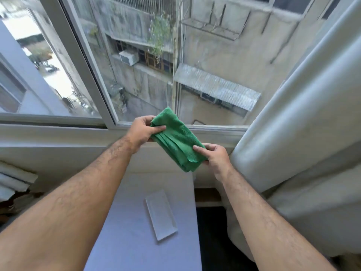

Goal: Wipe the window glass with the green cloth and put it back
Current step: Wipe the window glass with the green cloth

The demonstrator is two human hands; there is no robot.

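A folded green cloth (176,139) is held in the air in front of the window sill, slanting from upper left to lower right. My left hand (142,130) pinches its upper end between thumb and fingers. At the lower end, my right hand (214,156) grips it with the thumb on top. The window glass (205,55) rises behind the cloth, showing grey buildings outside. The cloth does not touch the glass.
A white window frame post (82,61) slants at the left of the pane. A pale curtain (304,118) hangs at the right. Below my hands stands a lilac-covered table (121,222) with a flat clear rectangular tray (161,215) on it. Stacked items (13,180) lie at far left.
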